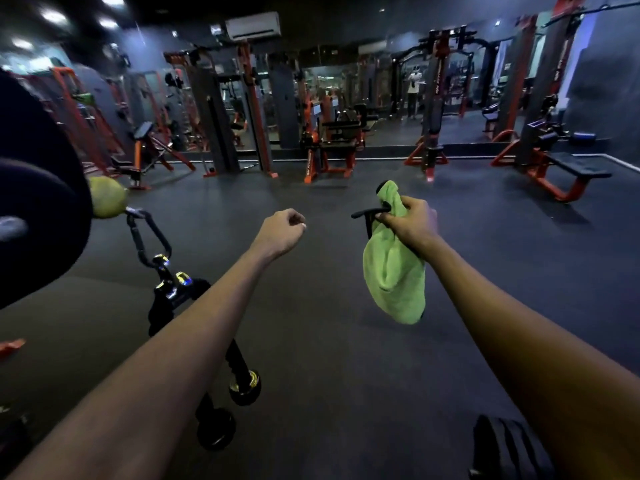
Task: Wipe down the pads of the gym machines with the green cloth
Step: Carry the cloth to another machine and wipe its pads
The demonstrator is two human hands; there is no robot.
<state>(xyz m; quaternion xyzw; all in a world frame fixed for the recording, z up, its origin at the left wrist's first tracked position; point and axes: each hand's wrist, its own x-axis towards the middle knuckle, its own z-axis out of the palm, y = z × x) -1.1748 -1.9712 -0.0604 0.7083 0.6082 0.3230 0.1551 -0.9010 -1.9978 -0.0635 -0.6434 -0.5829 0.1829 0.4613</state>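
A black pad (34, 188) was noted nearest. Well right of it, the green cloth (394, 282) was pinched in the right grip (408, 223) alongside a black handle (367, 213); the left grip (280, 233) was curled, empty. Cloth slippage was judged possible from that shared hold.

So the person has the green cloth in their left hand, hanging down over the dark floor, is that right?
Not quite. The green cloth is gripped in the right hand, not the left. The head view shows it hanging down over the dark floor, as you say. The left hand is curled and holds nothing.
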